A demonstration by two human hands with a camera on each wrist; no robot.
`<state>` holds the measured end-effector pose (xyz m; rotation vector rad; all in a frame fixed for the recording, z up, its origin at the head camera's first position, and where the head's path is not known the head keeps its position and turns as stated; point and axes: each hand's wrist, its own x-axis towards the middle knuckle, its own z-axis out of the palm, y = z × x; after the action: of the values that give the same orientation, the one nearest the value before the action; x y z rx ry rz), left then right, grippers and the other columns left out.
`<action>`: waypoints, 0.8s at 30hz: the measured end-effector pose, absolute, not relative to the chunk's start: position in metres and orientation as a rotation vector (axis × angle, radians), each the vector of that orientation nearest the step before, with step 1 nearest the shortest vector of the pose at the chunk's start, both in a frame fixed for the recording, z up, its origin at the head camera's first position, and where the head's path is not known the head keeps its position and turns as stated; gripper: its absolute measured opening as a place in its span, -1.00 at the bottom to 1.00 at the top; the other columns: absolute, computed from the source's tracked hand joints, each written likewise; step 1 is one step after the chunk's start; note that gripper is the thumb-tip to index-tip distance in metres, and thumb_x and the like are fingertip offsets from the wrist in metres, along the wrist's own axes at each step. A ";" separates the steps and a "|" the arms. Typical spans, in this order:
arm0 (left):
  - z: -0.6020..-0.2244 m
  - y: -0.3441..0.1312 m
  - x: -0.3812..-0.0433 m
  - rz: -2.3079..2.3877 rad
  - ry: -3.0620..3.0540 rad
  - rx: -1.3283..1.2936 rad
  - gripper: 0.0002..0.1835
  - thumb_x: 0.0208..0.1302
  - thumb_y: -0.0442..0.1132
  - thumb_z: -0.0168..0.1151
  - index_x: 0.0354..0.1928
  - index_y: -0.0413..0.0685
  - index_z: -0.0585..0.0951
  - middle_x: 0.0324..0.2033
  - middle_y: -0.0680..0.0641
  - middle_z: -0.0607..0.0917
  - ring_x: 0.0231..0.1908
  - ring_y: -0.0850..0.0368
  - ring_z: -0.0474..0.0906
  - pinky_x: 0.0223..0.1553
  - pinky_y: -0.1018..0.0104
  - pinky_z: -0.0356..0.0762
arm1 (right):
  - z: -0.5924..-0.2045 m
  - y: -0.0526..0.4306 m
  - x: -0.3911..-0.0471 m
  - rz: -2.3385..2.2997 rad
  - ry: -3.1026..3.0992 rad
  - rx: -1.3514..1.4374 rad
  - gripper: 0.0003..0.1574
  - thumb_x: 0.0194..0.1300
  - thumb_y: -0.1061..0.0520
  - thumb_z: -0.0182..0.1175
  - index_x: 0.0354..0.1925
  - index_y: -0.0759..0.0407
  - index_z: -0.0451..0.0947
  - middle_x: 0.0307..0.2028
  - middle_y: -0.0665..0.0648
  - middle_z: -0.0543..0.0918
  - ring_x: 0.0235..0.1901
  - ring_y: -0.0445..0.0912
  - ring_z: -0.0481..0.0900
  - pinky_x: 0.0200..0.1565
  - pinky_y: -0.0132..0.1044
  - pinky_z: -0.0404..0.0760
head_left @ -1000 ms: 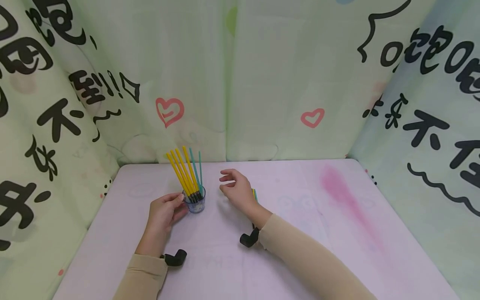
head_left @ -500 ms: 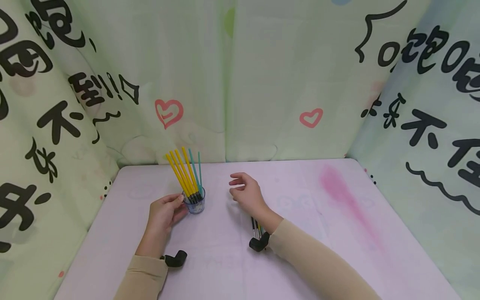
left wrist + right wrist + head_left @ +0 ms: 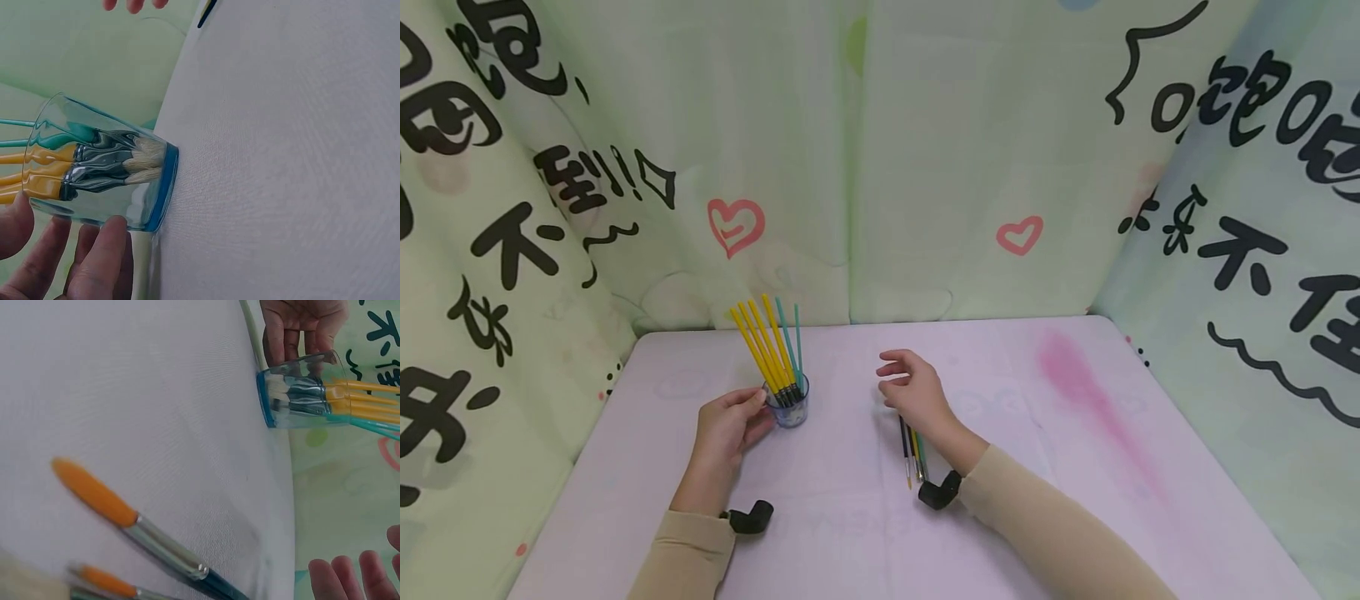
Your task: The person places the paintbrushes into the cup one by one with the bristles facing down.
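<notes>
Your left hand rests unclenched fingers against the cup of tall brushes on the table, which a sideways nudge could topple, as your empty right hand, thumb and fingers apart, hovers by loose brushes.

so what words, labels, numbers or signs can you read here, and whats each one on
"不": black character on the curtain, left side
"不": again, curtain's right side
"!!": probably, tilted black marks above and left of the larger heart
Other black lettering: too stylised or cut off to read surely
Cup, brushes: no readable text
</notes>
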<state>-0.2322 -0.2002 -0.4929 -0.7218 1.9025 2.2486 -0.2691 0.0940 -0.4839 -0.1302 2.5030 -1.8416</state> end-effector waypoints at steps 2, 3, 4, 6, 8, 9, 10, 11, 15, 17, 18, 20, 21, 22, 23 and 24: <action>-0.493 -0.200 -0.232 2.257 1.904 -0.715 -0.56 0.51 -0.24 0.37 0.32 -0.28 0.62 -0.20 0.05 0.76 -0.18 0.18 0.71 -0.02 0.25 0.87 | -0.483 0.098 -0.267 -1.830 2.506 -0.125 -0.45 0.41 0.34 0.29 0.33 0.12 0.58 0.12 0.39 0.72 -0.12 0.07 0.75 -0.21 -0.22 0.87; -0.493 -0.201 -0.232 2.262 1.904 -0.711 -0.57 0.51 -0.25 0.37 0.32 -0.29 0.62 -0.21 0.05 0.76 -0.18 0.18 0.70 -0.03 0.25 0.87 | -0.483 0.100 -0.267 -1.823 2.511 -0.119 -0.45 0.41 0.34 0.29 0.33 0.12 0.58 0.11 0.39 0.72 -0.11 0.09 0.75 -0.21 -0.22 0.87; -0.493 -0.201 -0.232 2.264 1.905 -0.710 -0.57 0.51 -0.25 0.37 0.31 -0.29 0.63 -0.22 0.06 0.76 -0.19 0.18 0.70 -0.03 0.24 0.87 | -0.484 0.102 -0.266 -1.820 2.515 -0.119 -0.45 0.41 0.34 0.29 0.32 0.13 0.58 0.11 0.39 0.72 -0.10 0.13 0.75 -0.21 -0.22 0.87; -0.494 -0.201 -0.232 2.266 1.905 -0.712 -0.58 0.51 -0.25 0.37 0.30 -0.28 0.63 -0.22 0.06 0.76 -0.19 0.18 0.70 -0.03 0.24 0.87 | -0.485 0.106 -0.266 -1.810 2.519 -0.106 -0.46 0.42 0.34 0.29 0.32 0.12 0.58 0.10 0.39 0.72 -0.09 0.20 0.75 -0.22 -0.21 0.87; -0.494 -0.200 -0.232 2.266 1.905 -0.713 -0.59 0.51 -0.25 0.37 0.29 -0.27 0.64 -0.22 0.06 0.76 -0.18 0.17 0.70 -0.03 0.24 0.87 | -0.485 0.110 -0.265 -1.798 2.523 -0.087 -0.45 0.41 0.34 0.30 0.32 0.11 0.58 0.10 0.39 0.72 -0.09 0.22 0.75 -0.22 -0.20 0.88; -0.494 -0.200 -0.232 2.265 1.906 -0.717 -0.59 0.51 -0.25 0.38 0.29 -0.27 0.65 -0.22 0.06 0.76 -0.18 0.17 0.70 -0.03 0.24 0.87 | -0.486 0.112 -0.265 -1.794 2.524 -0.080 -0.45 0.40 0.34 0.31 0.32 0.12 0.58 0.10 0.39 0.72 -0.09 0.21 0.75 -0.22 -0.20 0.89; -0.495 -0.200 -0.232 2.266 1.903 -0.716 -0.59 0.51 -0.25 0.38 0.29 -0.27 0.65 -0.22 0.06 0.76 -0.18 0.17 0.70 -0.03 0.24 0.87 | -0.486 0.114 -0.265 -1.784 2.529 -0.075 -0.44 0.40 0.34 0.31 0.32 0.12 0.58 0.09 0.38 0.72 -0.10 0.20 0.76 -0.22 -0.20 0.89; -0.495 -0.200 -0.232 2.267 1.902 -0.714 -0.59 0.51 -0.25 0.37 0.29 -0.27 0.65 -0.22 0.06 0.76 -0.18 0.17 0.70 -0.02 0.24 0.87 | -0.487 0.116 -0.264 -1.774 2.532 -0.063 -0.43 0.39 0.34 0.32 0.33 0.12 0.57 0.09 0.36 0.72 -0.11 0.18 0.76 -0.22 -0.20 0.89; -0.494 -0.199 -0.232 2.272 1.899 -0.703 -0.58 0.52 -0.27 0.36 0.31 -0.30 0.63 -0.25 0.08 0.76 -0.20 0.19 0.69 -0.03 0.24 0.87 | -0.488 0.122 -0.263 -1.759 2.549 -0.041 -0.40 0.36 0.37 0.32 0.34 0.20 0.56 0.05 0.34 0.73 -0.17 0.06 0.75 -0.25 -0.19 0.89; -0.493 -0.200 -0.232 2.273 1.901 -0.693 -0.57 0.52 -0.28 0.35 0.32 -0.32 0.61 -0.25 0.08 0.76 -0.21 0.19 0.69 -0.03 0.24 0.87 | -0.489 0.126 -0.262 -1.758 2.557 -0.033 -0.40 0.34 0.39 0.31 0.33 0.24 0.56 0.03 0.33 0.72 -0.19 0.03 0.74 -0.28 -0.18 0.89; -0.493 -0.200 -0.231 2.272 1.904 -0.691 -0.57 0.52 -0.28 0.35 0.32 -0.33 0.61 -0.25 0.07 0.76 -0.21 0.19 0.69 -0.03 0.24 0.87 | -0.490 0.127 -0.262 -1.751 2.566 -0.025 -0.41 0.34 0.39 0.31 0.32 0.24 0.57 0.02 0.32 0.72 -0.20 0.01 0.74 -0.29 -0.18 0.89; -0.492 -0.200 -0.231 2.269 1.907 -0.688 -0.56 0.52 -0.27 0.36 0.33 -0.32 0.60 -0.24 0.06 0.76 -0.20 0.18 0.70 -0.03 0.24 0.87 | -0.490 0.129 -0.260 -1.734 2.586 -0.006 -0.43 0.34 0.38 0.31 0.30 0.24 0.58 0.00 0.30 0.71 -0.22 -0.01 0.73 -0.30 -0.16 0.89; -0.492 -0.200 -0.231 2.266 1.909 -0.690 -0.56 0.52 -0.27 0.36 0.33 -0.32 0.60 -0.23 0.06 0.76 -0.19 0.18 0.70 -0.02 0.24 0.87 | -0.490 0.130 -0.260 -1.724 2.595 0.003 -0.43 0.33 0.38 0.31 0.30 0.24 0.58 -0.01 0.29 0.71 -0.22 -0.02 0.73 -0.31 -0.14 0.89; -0.492 -0.200 -0.231 2.263 1.910 -0.692 -0.55 0.52 -0.26 0.36 0.33 -0.31 0.61 -0.22 0.06 0.76 -0.19 0.18 0.70 -0.02 0.24 0.87 | -0.491 0.131 -0.259 -1.710 2.605 0.011 -0.44 0.34 0.38 0.30 0.29 0.24 0.58 -0.02 0.28 0.70 -0.23 -0.02 0.73 -0.31 -0.13 0.89; -0.492 -0.200 -0.231 2.260 1.911 -0.695 -0.56 0.52 -0.26 0.36 0.33 -0.30 0.61 -0.22 0.07 0.77 -0.19 0.18 0.70 -0.02 0.24 0.87 | -0.492 0.132 -0.259 -1.697 2.612 0.017 -0.45 0.35 0.37 0.29 0.29 0.23 0.58 -0.04 0.27 0.69 -0.23 -0.01 0.72 -0.32 -0.13 0.89; -0.492 -0.200 -0.231 2.259 1.912 -0.697 -0.56 0.52 -0.25 0.36 0.33 -0.30 0.61 -0.21 0.06 0.77 -0.18 0.18 0.70 -0.02 0.25 0.87 | -0.492 0.133 -0.258 -1.688 2.615 0.023 -0.45 0.35 0.37 0.29 0.29 0.22 0.58 -0.04 0.26 0.69 -0.24 0.00 0.73 -0.33 -0.13 0.89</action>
<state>-0.2308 -0.2002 -0.4923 -0.6971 1.9118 2.2592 -0.2580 0.1328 -0.4918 0.0233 2.6153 -1.6877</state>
